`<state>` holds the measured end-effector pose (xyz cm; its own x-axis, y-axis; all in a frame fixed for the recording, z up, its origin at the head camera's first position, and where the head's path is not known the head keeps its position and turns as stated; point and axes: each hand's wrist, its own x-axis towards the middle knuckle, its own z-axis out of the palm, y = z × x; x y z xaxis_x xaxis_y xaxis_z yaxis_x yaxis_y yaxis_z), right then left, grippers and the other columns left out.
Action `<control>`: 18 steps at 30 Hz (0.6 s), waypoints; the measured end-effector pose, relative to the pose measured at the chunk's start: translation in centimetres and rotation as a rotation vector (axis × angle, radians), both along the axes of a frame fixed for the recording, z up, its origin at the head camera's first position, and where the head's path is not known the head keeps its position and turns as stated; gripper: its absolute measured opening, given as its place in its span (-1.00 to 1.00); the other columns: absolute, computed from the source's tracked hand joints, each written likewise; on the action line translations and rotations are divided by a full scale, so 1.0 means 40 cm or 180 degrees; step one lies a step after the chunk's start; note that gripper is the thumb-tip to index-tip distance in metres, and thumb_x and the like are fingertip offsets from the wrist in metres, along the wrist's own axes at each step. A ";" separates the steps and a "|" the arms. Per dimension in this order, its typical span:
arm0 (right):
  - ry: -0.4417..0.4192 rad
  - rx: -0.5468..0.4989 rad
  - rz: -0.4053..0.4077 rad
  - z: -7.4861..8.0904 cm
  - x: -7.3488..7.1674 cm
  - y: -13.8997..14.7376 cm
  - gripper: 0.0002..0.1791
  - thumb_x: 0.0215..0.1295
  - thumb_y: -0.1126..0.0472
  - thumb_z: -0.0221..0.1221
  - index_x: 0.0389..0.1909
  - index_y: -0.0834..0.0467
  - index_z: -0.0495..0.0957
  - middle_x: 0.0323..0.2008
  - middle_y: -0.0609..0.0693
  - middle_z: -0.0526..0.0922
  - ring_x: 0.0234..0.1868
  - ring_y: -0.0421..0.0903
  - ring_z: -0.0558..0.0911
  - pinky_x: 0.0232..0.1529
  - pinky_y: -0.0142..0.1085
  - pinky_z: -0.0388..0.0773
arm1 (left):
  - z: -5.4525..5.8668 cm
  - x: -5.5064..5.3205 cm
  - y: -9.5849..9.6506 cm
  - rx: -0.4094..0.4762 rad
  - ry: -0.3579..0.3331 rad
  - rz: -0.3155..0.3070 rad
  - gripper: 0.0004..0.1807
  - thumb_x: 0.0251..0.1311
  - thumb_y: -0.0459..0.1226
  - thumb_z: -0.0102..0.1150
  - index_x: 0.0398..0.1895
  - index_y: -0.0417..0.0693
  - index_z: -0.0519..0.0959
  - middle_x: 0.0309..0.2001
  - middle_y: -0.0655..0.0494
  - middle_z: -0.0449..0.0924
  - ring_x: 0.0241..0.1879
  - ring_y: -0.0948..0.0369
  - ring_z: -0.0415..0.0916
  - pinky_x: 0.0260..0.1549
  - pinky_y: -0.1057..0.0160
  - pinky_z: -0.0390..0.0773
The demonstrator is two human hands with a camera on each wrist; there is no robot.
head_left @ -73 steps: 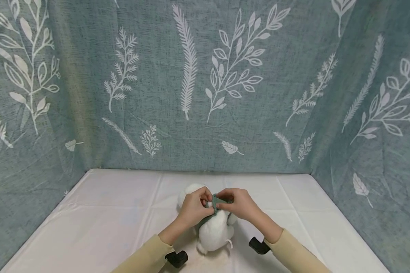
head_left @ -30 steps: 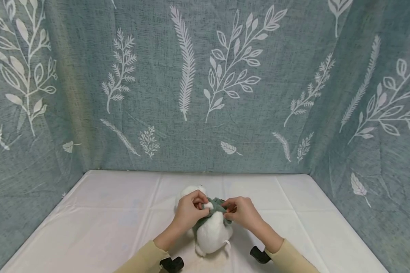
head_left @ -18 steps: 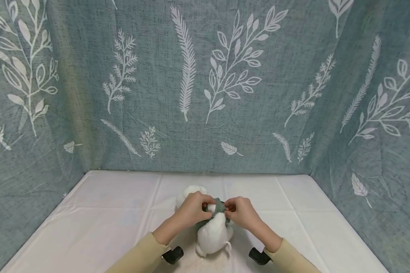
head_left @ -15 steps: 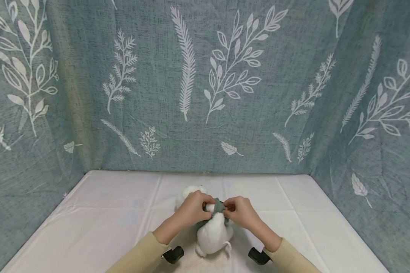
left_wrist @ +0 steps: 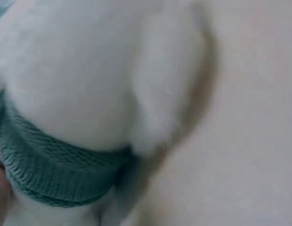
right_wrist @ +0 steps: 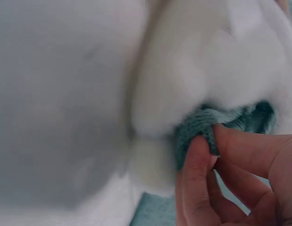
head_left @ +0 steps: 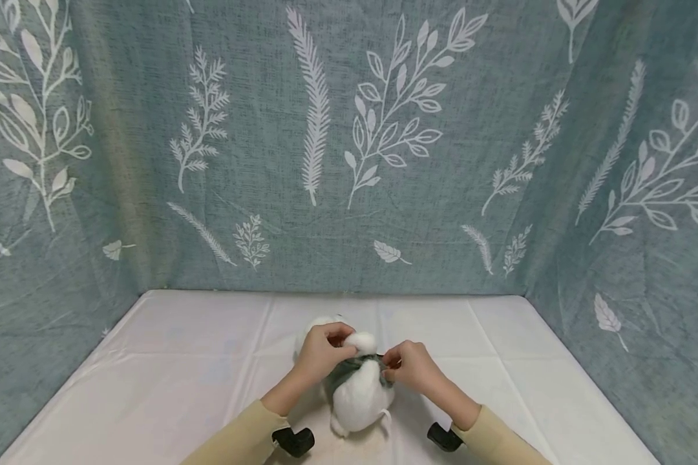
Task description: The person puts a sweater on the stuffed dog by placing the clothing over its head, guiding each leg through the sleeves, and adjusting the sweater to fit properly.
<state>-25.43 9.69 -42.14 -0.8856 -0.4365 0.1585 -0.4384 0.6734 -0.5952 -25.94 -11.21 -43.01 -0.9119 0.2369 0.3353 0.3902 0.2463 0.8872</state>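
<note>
A white plush toy lies on the table, wearing a green knitted sweater around its middle. The left hand pinches at a rounded white limb of the toy, which sticks up above the knit. On the other side, the right hand pinches the sweater's edge between thumb and finger, plain in the right wrist view, where the bunched knit lies against white fur. In the left wrist view the ribbed knit band wraps the toy, and only a bit of finger shows at the left edge.
A white cloth covers the table, with fold creases. Blue-green curtains with leaf prints stand behind and at both sides. Black wrist-worn pieces hang under both sleeves. A small white loop tag sticks out from the toy.
The knit over the white limb has been drawn down toward the body, and the limb now shows bare. The right hand has moved slightly lower and right; the left keeps about its place.
</note>
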 end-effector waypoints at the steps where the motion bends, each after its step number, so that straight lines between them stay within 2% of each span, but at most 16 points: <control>1: 0.0021 0.0004 0.0018 -0.002 0.001 -0.002 -0.94 0.04 0.37 0.33 -0.43 0.22 0.70 -0.50 -0.03 0.69 -0.50 -0.23 0.57 -0.53 -0.44 0.48 | 0.012 0.009 -0.004 0.0047 -0.0029 -0.0014 -0.81 -0.01 -0.48 0.24 -0.27 -0.18 0.65 -0.38 -0.02 0.63 -0.54 0.31 0.39 -0.50 0.39 0.45; 2: 0.0036 0.0014 0.0046 -0.002 0.002 -0.005 -0.94 0.03 0.38 0.33 -0.43 0.22 0.70 -0.51 -0.03 0.69 -0.50 -0.23 0.57 -0.53 -0.44 0.48 | 0.025 0.018 -0.008 0.0059 -0.0042 -0.0043 -0.80 0.00 -0.49 0.23 -0.26 -0.21 0.64 -0.35 -0.05 0.63 -0.52 0.29 0.40 -0.49 0.39 0.46; 6: 0.0010 -0.0003 0.0246 0.006 0.005 -0.007 -0.95 0.08 0.34 0.29 -0.41 0.20 0.69 -0.51 -0.04 0.68 -0.51 -0.24 0.56 -0.52 -0.44 0.47 | 0.026 0.020 -0.024 0.0024 0.0048 -0.0312 -0.76 0.01 -0.52 0.19 -0.21 -0.18 0.61 -0.27 -0.07 0.61 -0.47 0.28 0.43 -0.41 0.37 0.49; 9: 0.0111 0.0055 0.0369 0.020 0.010 -0.002 -0.95 0.14 0.26 0.27 -0.41 0.13 0.70 -0.42 -0.07 0.65 -0.41 -0.18 0.55 -0.47 -0.44 0.46 | -0.009 -0.002 -0.035 0.0115 0.0129 -0.0534 -0.73 0.03 -0.52 0.19 -0.17 -0.17 0.59 -0.21 -0.09 0.58 -0.41 0.28 0.45 -0.36 0.35 0.51; 11: 0.0301 0.0160 0.0358 0.026 0.015 0.001 -0.95 0.16 0.21 0.27 -0.43 0.05 0.70 -0.32 -0.07 0.61 -0.31 -0.12 0.50 -0.41 -0.41 0.43 | -0.011 -0.003 -0.040 0.0143 0.0160 -0.0643 -0.73 0.04 -0.53 0.18 -0.16 -0.20 0.58 -0.19 -0.11 0.56 -0.38 0.28 0.46 -0.33 0.34 0.52; 14: 0.0587 0.0290 0.0330 0.034 0.022 -0.002 -0.94 0.16 0.19 0.29 -0.47 0.00 0.68 -0.16 -0.03 0.57 -0.18 -0.07 0.46 -0.32 -0.34 0.44 | -0.010 -0.006 -0.046 0.0184 0.0180 -0.0712 -0.74 0.06 -0.51 0.19 -0.15 -0.21 0.58 -0.19 -0.12 0.56 -0.36 0.26 0.47 -0.32 0.32 0.53; 16: 0.0576 0.0321 0.0342 0.039 0.024 -0.004 -0.95 0.17 0.18 0.28 -0.46 -0.01 0.67 -0.14 -0.03 0.57 -0.19 -0.07 0.49 -0.30 -0.34 0.46 | -0.009 -0.006 -0.048 0.0181 0.0192 -0.0695 -0.75 0.06 -0.50 0.20 -0.14 -0.21 0.58 -0.19 -0.12 0.56 -0.37 0.26 0.47 -0.31 0.32 0.53; 18: 0.0442 0.0272 0.0402 0.041 0.027 -0.004 -0.95 0.19 0.18 0.27 -0.44 0.02 0.66 -0.17 -0.03 0.61 -0.24 -0.11 0.56 -0.31 -0.38 0.51 | -0.009 -0.005 -0.049 0.0170 0.0201 -0.0673 -0.75 0.06 -0.49 0.21 -0.14 -0.21 0.58 -0.19 -0.12 0.56 -0.37 0.27 0.48 -0.31 0.32 0.54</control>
